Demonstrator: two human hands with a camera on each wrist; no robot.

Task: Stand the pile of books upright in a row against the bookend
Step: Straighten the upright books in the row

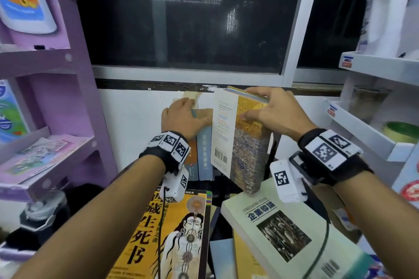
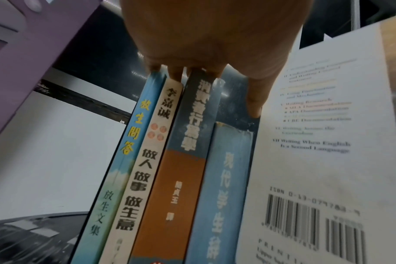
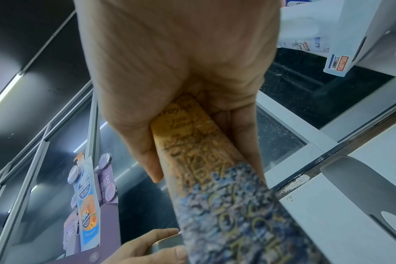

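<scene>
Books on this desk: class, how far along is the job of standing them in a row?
Done: four books stand upright, spines out, the left hand resting on their tops. In hand: the right hand grips the thick yellow-and-blue book, upright beside the row. Left: the yellow-covered book, the pale green textbook and others beneath lie flat. The bookend is not clearly visible.
</scene>
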